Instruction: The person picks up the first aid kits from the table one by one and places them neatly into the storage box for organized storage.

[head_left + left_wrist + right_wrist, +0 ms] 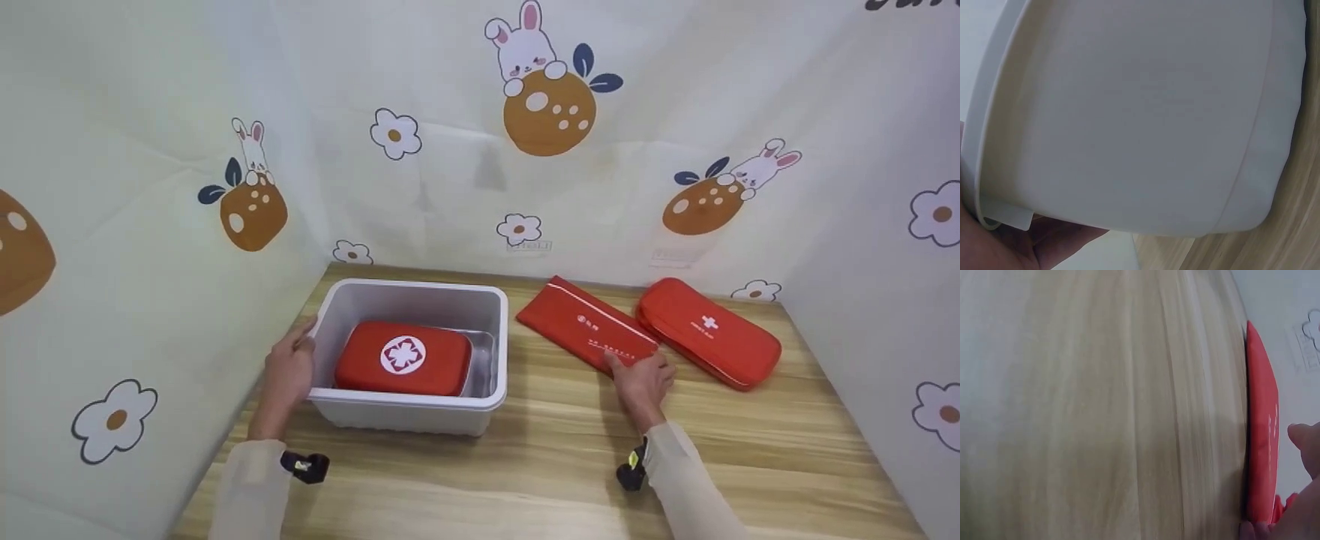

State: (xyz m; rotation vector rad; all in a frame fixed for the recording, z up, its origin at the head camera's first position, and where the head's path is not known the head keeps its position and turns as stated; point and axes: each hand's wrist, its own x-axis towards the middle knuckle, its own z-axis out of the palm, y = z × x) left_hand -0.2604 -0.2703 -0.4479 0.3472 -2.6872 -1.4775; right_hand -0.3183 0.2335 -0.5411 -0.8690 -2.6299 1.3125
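Patterned wall cloth (450,67), printed with rabbits, orange fruit and white flowers, rises along the left, back and right edges of a wood-grain bench (555,465). Near the bench's left edge, the left hand (291,367) grasps the left rim of a pale grey plastic bin (405,420); the left wrist view shows its fingers bent around the rim. A pale sleeve (251,487) covers that forearm, with a black wrist device (305,466) at the cuff.

The bin stands upright toward the bench's back left corner. Inside it lies a red first-aid case (442,375), its top bearing a round white emblem (403,355) with a cross; a strip of bin floor shows along the case's right side.

To the right of the bin, near the back edge, a flat red pouch (589,322) with a white line and small white print lies slanted, its right end nearer the front edge. The right hand (641,382) is at that end, thumb and fingers spread about its near corner and fingertips touching it; I cannot tell whether they have closed on the pouch.

Just beside the pouch, toward the back right corner, lies a rounded red first-aid bag (720,349), marked with a white cross and lettering.
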